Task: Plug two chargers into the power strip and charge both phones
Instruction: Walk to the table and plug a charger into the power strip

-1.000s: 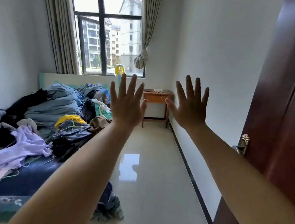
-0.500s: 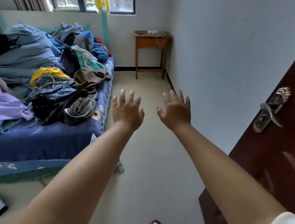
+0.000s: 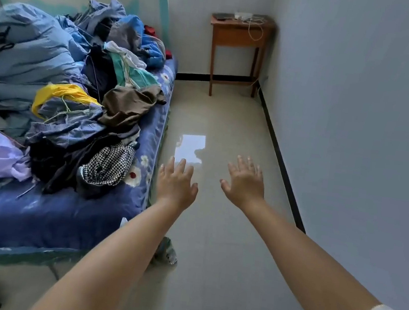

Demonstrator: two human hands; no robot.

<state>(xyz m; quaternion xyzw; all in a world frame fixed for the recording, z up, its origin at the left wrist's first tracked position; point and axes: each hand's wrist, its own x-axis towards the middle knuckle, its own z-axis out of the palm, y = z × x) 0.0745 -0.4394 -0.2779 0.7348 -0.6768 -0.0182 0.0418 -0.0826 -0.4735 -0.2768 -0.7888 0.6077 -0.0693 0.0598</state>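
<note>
Both my arms stretch forward over the tiled floor. My left hand [image 3: 176, 182] and my right hand [image 3: 245, 181] are held out flat, fingers apart, holding nothing. Far ahead in the room's corner stands a small wooden side table [image 3: 239, 34]. On its top lie a dark phone [image 3: 222, 16], a white power strip or charger [image 3: 243, 16] and a pale cable [image 3: 255, 29] that loops down over the table's front. At this distance I cannot make out plugs or a second phone. Both hands are well short of the table.
A bed [image 3: 67, 215] with a blue flowered sheet fills the left side, heaped with clothes [image 3: 72, 92]. A grey wall [image 3: 357, 122] with a dark skirting runs along the right. A strip of glossy floor [image 3: 205, 227] leads between them to the table. A crumpled cloth [image 3: 166, 250] lies by the bed's corner.
The view has tilted down from the window to the floor and moved forward past the door. Both hands have dropped from raised and upright to low and flat.
</note>
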